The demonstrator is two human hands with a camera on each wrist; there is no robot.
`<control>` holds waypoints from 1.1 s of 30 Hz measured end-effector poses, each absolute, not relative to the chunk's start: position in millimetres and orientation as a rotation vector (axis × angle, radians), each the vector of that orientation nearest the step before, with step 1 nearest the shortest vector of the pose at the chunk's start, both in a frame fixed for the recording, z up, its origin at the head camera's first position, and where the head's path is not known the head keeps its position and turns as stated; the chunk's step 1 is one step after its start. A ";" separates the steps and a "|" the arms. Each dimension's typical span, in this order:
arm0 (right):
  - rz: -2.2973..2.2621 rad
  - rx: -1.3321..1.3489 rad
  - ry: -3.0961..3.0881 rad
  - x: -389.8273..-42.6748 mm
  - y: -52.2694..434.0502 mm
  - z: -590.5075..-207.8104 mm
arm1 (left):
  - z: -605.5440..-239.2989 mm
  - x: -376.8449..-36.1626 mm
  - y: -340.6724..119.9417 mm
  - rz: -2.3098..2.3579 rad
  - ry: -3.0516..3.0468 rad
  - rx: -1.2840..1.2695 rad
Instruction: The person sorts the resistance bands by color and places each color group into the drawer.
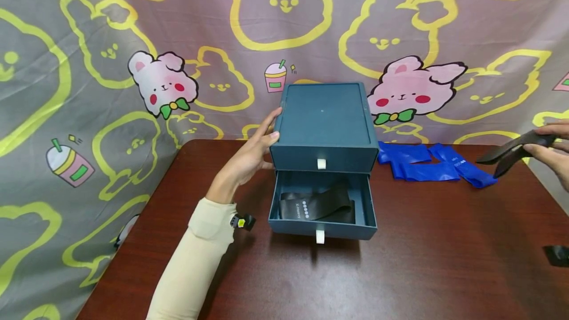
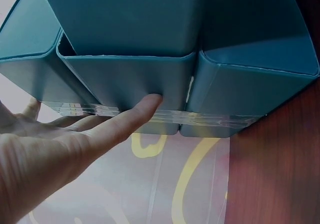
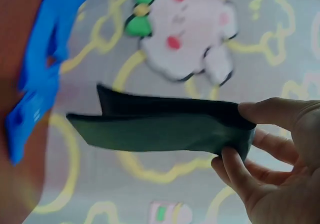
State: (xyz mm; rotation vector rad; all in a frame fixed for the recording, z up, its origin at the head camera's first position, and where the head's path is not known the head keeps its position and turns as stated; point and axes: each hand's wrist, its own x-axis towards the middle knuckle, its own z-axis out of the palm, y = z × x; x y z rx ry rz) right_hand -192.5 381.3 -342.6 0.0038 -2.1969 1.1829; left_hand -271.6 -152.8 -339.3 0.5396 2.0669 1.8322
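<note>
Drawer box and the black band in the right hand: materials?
Drawer box: likely rigid paperboard, matte teal; crisp folded edges, white ribbon pulls. Black band pinched by the right hand: probably latex or rubber, slight sheen; thin, bends limply.

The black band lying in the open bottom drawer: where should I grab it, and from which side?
Probably from straight above, pinching the black band at its raised middle fold. It lies flat across the open drawer, whose walls block any side approach, and the upper drawer overhangs the back.
</note>
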 end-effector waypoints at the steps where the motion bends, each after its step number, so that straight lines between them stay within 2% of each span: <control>1: 1.166 0.027 -2.207 -190.4 374.5 -337.9 | -339.2 -271.4 -153.0 1.834 2.065 0.540; 16: 1.149 0.398 -2.298 -153.3 279.5 -277.3 | -338.9 -270.4 -152.7 1.841 2.067 0.540; 27: 1.071 0.633 -2.418 -122.8 202.0 -253.6 | -337.5 -268.5 -152.7 1.841 2.069 0.545; 33: 1.126 0.877 -2.375 -127.0 162.8 -255.0 | -338.1 -269.8 -152.4 1.832 2.076 0.542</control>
